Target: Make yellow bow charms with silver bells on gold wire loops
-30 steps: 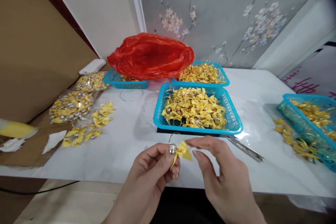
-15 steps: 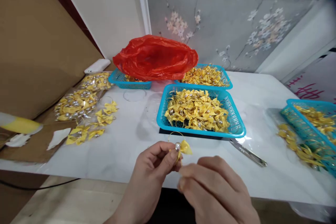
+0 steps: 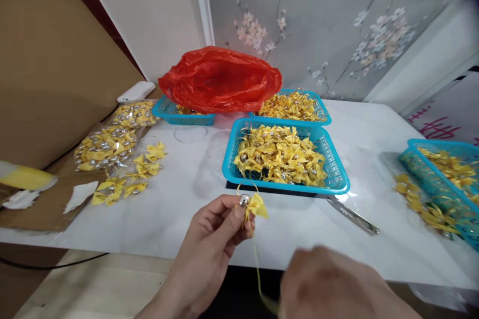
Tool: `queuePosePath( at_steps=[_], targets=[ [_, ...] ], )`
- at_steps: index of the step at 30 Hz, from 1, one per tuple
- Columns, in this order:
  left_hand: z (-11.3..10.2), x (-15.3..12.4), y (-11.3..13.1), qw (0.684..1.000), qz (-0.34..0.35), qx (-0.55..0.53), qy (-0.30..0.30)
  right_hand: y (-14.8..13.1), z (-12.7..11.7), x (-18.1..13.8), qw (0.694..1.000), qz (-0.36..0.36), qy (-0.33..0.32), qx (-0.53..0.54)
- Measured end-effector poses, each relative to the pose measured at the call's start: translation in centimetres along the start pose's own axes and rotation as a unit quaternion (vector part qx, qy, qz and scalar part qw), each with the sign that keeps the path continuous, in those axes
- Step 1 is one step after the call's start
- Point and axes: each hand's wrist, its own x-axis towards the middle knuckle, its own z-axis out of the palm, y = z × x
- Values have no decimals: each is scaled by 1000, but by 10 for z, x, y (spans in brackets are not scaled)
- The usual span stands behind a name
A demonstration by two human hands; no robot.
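My left hand (image 3: 220, 229) pinches a yellow ribbon bow (image 3: 257, 206) between thumb and fingers. A shiny silver bell (image 3: 244, 200) sits against the bow, and a thin gold loop stands up above it. From the bow a narrow yellow ribbon (image 3: 258, 274) runs down towards my right hand (image 3: 329, 284). That hand is closed and smeared by motion at the lower right, with the ribbon's end running into it; its fingertips are hidden. Just beyond my left hand stands a blue basket (image 3: 230, 179) heaped with similar bows and bells.
A red plastic bag (image 3: 220, 82) lies over the back baskets. Thread snips or scissors (image 3: 354, 217) rest right of the front basket. Loose bows (image 3: 108, 190) and filled clear bags (image 3: 107, 149) lie left. Another blue basket (image 3: 441, 184) stands at the right edge.
My right hand has moved away from the bow, down and to the right, and a length of ribbon now stretches between. My left hand shifted slightly left, still holding the bow.
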Motion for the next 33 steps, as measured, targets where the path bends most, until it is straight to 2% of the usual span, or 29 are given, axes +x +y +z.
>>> queuePosePath(
  at_steps=[4, 10, 16, 19, 25, 29, 33],
  targets=[
    [3, -4, -1, 1000, 3, -1, -6, -7, 2, 6, 999, -27, -14, 22],
    [5, -4, -4, 999, 27, 21, -1, -7, 23, 9, 997, -24, 76, 6],
    [2, -5, -7, 998, 38, 51, 5, -2, 24, 7, 997, -39, 66, -22],
    [-2, -6, -8, 993, 60, 98, -4, -1, 24, 5, 994, -53, 80, -50],
    [-4, -8, -3, 957, 147, 252, -2, 1, 26, 3, 992, -57, 72, -85],
    [1, -10, 2, 922, 219, 319, 18, 3, 26, 7, 996, -17, 84, -24],
    [4, -12, 3, 904, 254, 345, 7, 1, 25, 15, 996, 9, 69, 50]
  ],
)
